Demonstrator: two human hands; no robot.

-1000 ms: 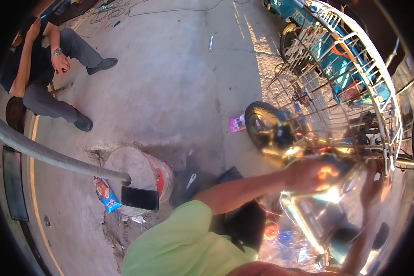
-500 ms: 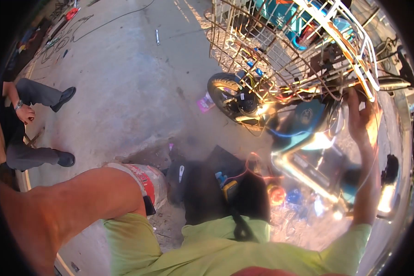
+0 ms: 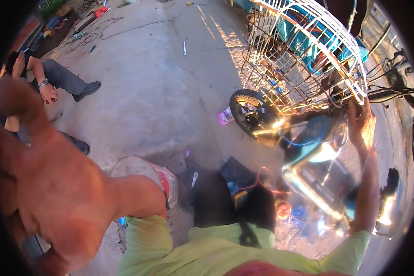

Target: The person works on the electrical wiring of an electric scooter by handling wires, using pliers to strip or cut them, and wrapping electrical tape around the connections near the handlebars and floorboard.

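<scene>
My left hand point(image 3: 46, 188) is raised close to the view at the left, large and blurred. Its fingers are spread apart, and I see nothing in them. My right hand point(image 3: 362, 122) reaches up to the near lower edge of a rusty white wire basket point(image 3: 303, 60), its fingers bent around the rim and partly hidden. The basket sits on the front of an electric bike, above its small black front wheel point(image 3: 247, 110). Below the basket lie a teal body panel point(image 3: 317, 129) and loose wires in strong glare.
A bucket with a red label point(image 3: 170, 184) stands by my left elbow. Near my legs are a white-handled tool point(image 3: 194, 179), a yellow device point(image 3: 240, 200) and a red roll point(image 3: 283, 210). A wrench point(image 3: 185, 49) lies on the concrete. Another person's hand point(image 3: 49, 94) is at the left.
My left hand has come up into view at the left. The view has shifted, so the floor and bike sit further right and lower. My right hand stays at the basket's edge.
</scene>
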